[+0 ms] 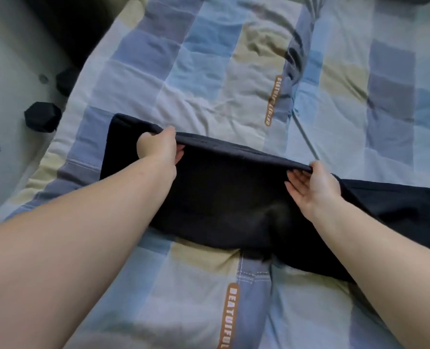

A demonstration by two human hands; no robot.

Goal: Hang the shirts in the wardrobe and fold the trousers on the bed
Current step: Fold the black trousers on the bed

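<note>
Dark trousers [224, 205] lie across the checked quilt [209, 79], mid-fold: the left hand [160, 149] and right hand [312, 187] each pinch their raised far edge. Next, I judge, that edge must be drawn toward the near edge, corners matched.

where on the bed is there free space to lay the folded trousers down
Free quilt lies beyond the trousers' lifted far edge, left of the thin rod. A second free patch is on the near side, between the two forearms. The middle is crowded: both hands, left and right, grip the far edge, and dark cloth trails off to the right.
</note>
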